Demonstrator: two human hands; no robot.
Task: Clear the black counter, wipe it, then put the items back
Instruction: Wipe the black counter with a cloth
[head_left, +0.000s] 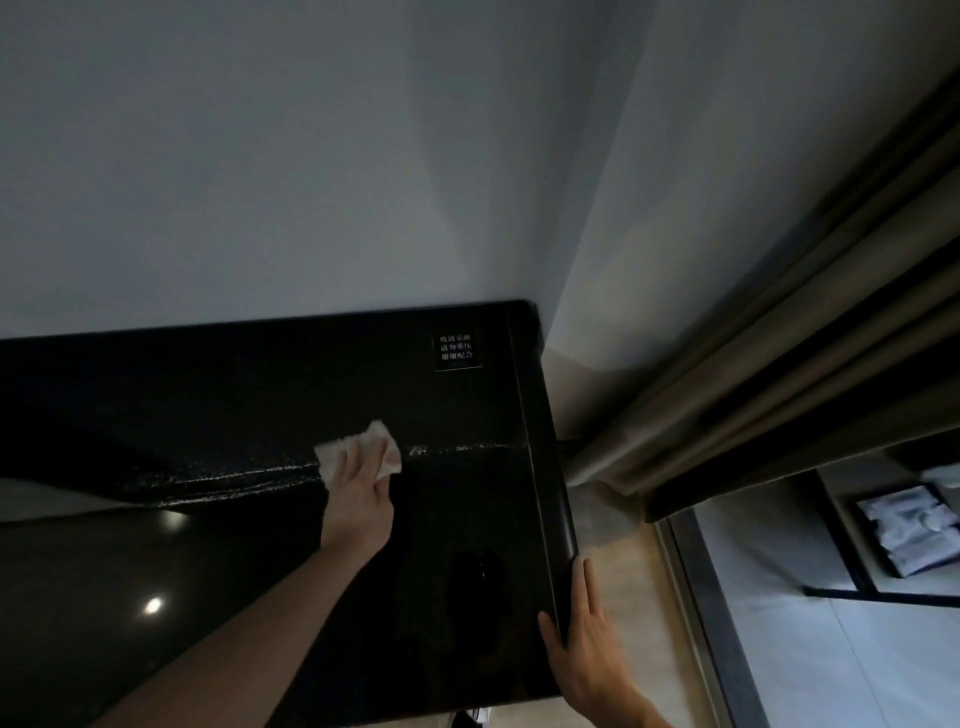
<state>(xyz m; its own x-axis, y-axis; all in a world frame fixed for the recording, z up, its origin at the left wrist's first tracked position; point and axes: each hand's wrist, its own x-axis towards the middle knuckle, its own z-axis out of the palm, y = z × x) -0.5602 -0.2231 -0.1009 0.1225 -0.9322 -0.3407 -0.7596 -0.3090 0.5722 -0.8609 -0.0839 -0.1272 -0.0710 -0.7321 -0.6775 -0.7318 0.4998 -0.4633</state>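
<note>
The glossy black counter (249, 395) runs from the left edge to a rounded right end against a pale wall. My left hand (358, 499) presses a white cloth (363, 449) flat on the counter's middle, fingers spread over it. A wet streak (457, 448) glints to the right of the cloth and another to its left. My right hand (584, 634) rests with straight fingers along the counter's right edge, thumb on the top surface. No items stand on the visible counter.
A small sign with white characters (457, 351) sits at the counter's back right corner. Brown curtains (779, 374) hang to the right. Below them lies a light floor and a dark tray holding white folded things (906, 532).
</note>
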